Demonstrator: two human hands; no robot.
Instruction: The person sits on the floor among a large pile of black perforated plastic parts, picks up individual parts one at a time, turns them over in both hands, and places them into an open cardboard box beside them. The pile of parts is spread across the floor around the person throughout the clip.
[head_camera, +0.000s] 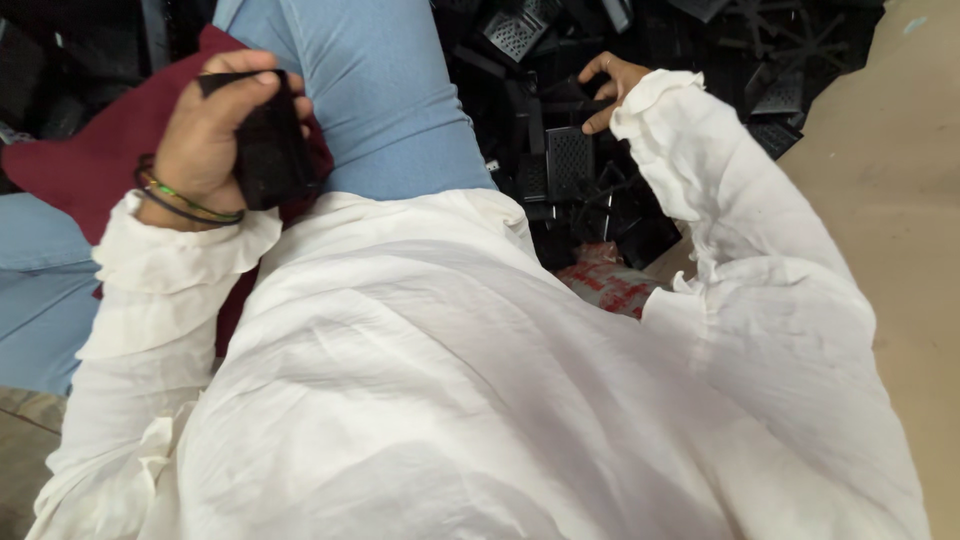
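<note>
Left hand (205, 135) clamped around black part (268, 150), held over maroon cloth (80, 150) beside blue-jeaned knee (380, 90). Right hand (612, 90) down in pile (600, 170) of black parts, fingers curled on one; actual hold impossible to tell.

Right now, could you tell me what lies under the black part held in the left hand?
Under the black part in the left hand lies a maroon cloth over a blue-jeaned leg. What the cloth covers beneath cannot be seen.
</note>
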